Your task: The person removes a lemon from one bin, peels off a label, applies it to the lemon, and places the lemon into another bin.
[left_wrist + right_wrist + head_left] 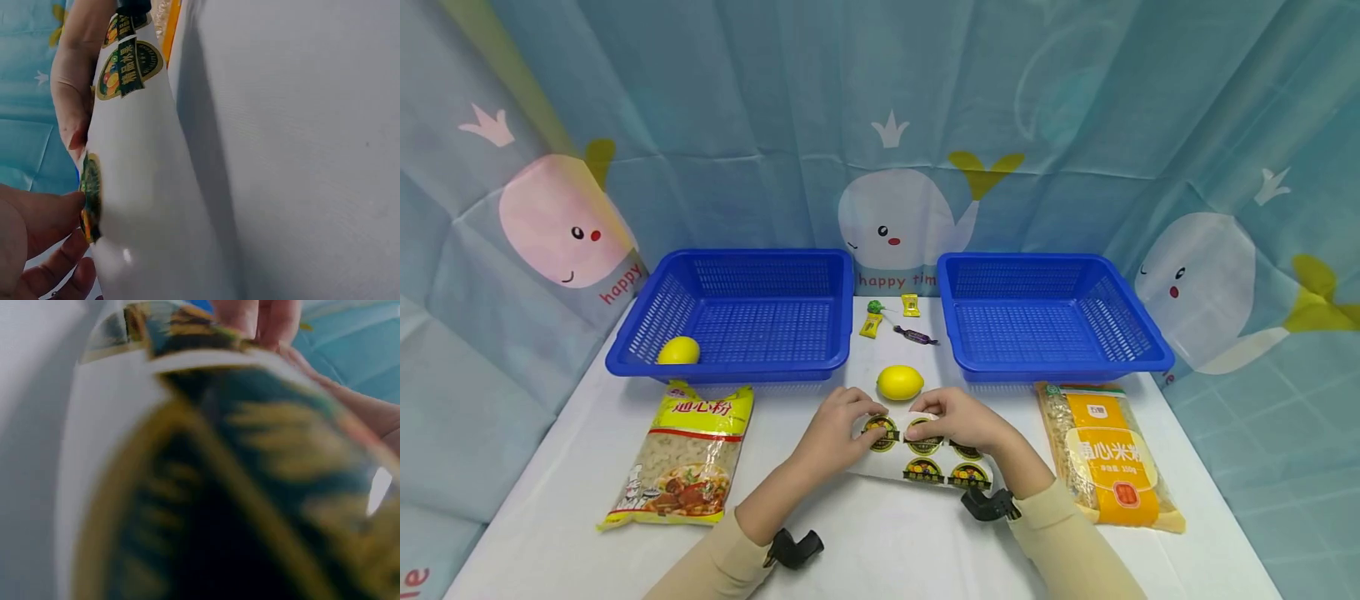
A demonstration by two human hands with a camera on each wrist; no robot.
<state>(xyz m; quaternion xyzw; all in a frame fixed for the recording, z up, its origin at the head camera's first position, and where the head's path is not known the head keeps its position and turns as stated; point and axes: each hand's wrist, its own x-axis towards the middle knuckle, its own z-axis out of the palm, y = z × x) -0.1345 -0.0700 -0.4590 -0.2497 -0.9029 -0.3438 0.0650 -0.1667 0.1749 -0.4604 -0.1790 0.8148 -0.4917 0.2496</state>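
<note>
A white sheet of round dark-green and gold stickers [880, 465] is held up off the table between both hands. My left hand [841, 429] pinches its left upper part, the thumb lying over one sticker [92, 187]. Along the upper edge, near the middle, my right hand [964, 418] pinches the sheet with its thumb on another sticker. In the right wrist view a blurred sticker [275, 456] fills most of the picture. Just beyond the sheet lies a yellow lemon [900, 382], apart from the fingers.
Two blue baskets stand behind: the left basket [730, 367] holds a lemon [679, 351], the right basket [1060, 365] stands opposite. Between them lie several wrapped candies [916, 336] and a green lollipop [875, 307]. Pasta bags flank the arms, one yellow [688, 458], one orange [1108, 458].
</note>
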